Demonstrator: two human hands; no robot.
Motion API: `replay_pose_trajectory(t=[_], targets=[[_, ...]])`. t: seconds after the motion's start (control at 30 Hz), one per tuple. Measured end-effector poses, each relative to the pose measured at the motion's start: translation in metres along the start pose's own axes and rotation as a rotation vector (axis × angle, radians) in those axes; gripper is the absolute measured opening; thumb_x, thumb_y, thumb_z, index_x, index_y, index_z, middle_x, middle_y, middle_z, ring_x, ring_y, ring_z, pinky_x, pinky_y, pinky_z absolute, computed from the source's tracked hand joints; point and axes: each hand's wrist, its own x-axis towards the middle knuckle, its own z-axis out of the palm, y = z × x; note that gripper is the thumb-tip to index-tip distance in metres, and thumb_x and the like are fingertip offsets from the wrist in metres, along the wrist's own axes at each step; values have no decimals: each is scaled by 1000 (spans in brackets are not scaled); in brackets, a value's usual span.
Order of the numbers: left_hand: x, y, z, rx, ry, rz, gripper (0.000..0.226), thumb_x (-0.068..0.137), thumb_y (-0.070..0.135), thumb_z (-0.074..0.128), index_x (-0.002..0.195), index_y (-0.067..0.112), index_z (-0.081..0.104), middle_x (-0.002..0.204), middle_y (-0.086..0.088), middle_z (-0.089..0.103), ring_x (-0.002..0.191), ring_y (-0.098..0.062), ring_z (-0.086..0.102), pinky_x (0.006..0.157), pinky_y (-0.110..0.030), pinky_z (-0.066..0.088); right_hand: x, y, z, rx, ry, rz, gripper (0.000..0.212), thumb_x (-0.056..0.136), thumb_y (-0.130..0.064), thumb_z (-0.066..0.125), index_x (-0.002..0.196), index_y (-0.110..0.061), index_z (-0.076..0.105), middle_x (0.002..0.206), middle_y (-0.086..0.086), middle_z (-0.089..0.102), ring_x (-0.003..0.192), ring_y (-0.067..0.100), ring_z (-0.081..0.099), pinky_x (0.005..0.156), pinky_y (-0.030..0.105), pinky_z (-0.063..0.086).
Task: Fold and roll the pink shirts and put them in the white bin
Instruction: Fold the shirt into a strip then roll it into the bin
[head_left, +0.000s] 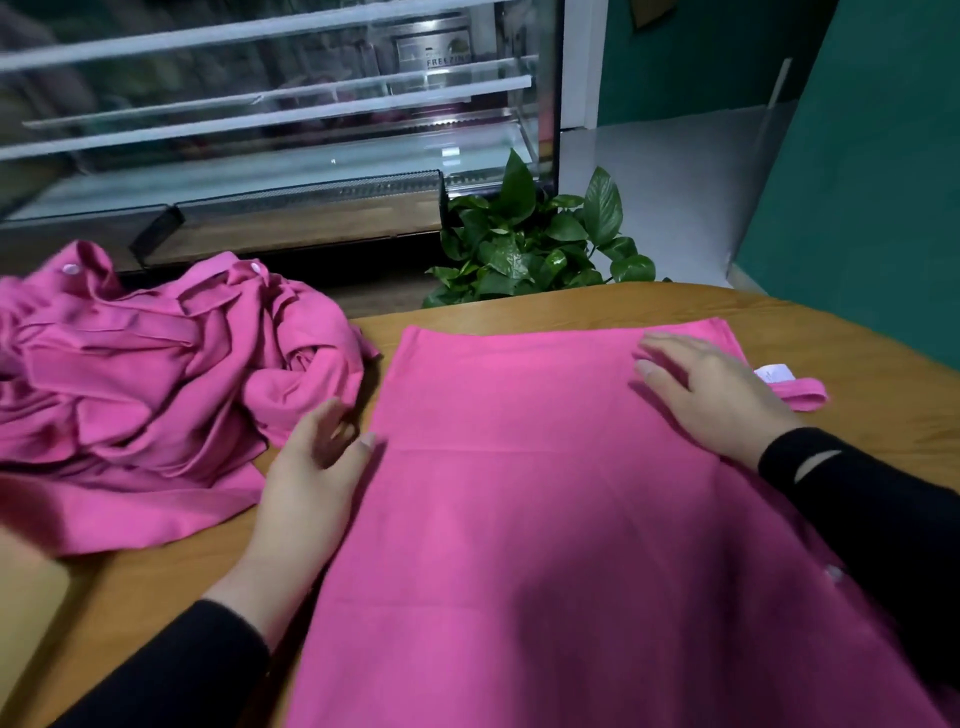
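Two hands lie flat on one pink shirt (545, 467) that is spread on the wooden table (857, 353): the right hand (711, 389) presses its far corner with straight fingers, the left hand (311, 478) rests at its left edge, fingers relaxed, gripping nothing. Left of the left hand is a heap of pink shirts (145, 374). The white bin is not in view. I judge the strap (802, 389) and label beyond the right hand may stay outside the fold and loosen the roll.
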Motion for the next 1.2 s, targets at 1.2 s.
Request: replay_pose_trajectory(t=[1.2], targets=[[-149, 5, -100, -492, -669, -605, 59, 58, 41, 96, 102, 6, 78, 120, -23, 69, 94, -21, 73, 85, -31, 60, -193, -67, -21, 203, 7, 131, 55, 101, -42, 53, 149, -15, 47, 151, 3, 51, 140, 18, 45, 117, 31, 31]])
